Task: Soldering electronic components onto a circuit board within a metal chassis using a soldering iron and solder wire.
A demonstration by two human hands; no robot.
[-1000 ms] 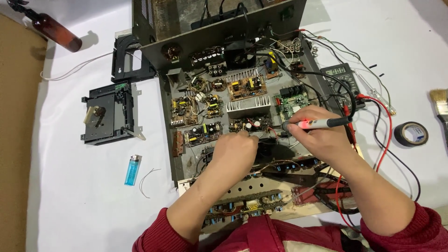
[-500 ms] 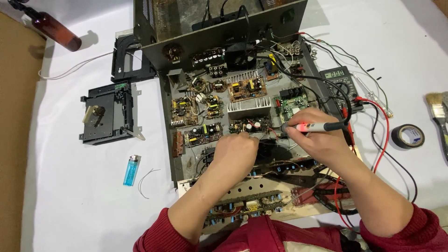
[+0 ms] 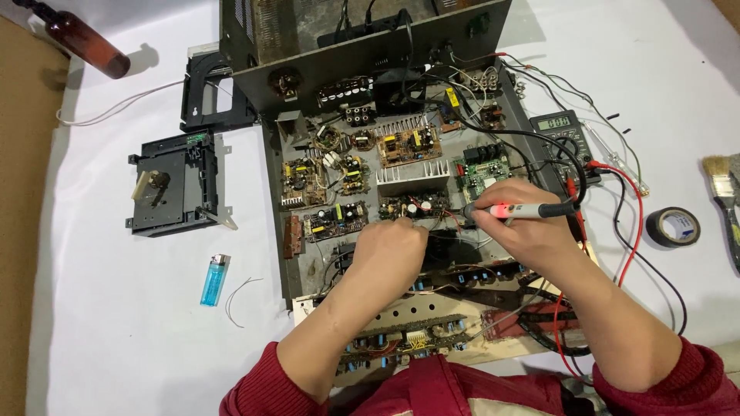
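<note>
The pen-shaped tool (image 3: 518, 209) — white-bodied with a red glow near its front and a black rear grip — lies almost level in the right hand (image 3: 515, 223), whose fingers are clamped around it. Its tip points left and meets the small circuit board (image 3: 412, 206) in the middle of the opened chassis (image 3: 401, 200). The left hand (image 3: 389, 254) sits just beside it, lower and to the left, curled knuckles-up over the dark centre of the chassis; whether it grips anything underneath cannot be told. The two hands are close but not touching. Both sleeves are red.

Around the small board stand other boards with coils and capacitors, a ribbed silver heatsink (image 3: 412, 173) just above it, and a green board (image 3: 482, 171) to the right. A digital multimeter (image 3: 561, 131) lies at the chassis's right edge, its red lead (image 3: 634, 231) and black leads looping over the white surface (image 3: 116, 323).

Further right are a roll of black tape (image 3: 672, 227) and a paintbrush (image 3: 724, 202). To the left of the chassis rests a black disc-drive mechanism (image 3: 173, 183), below it a blue lighter (image 3: 215, 280) and a short bit of wire (image 3: 237, 296) — and at the far top left a brown glass bottle (image 3: 81, 38) lying on its side.
</note>
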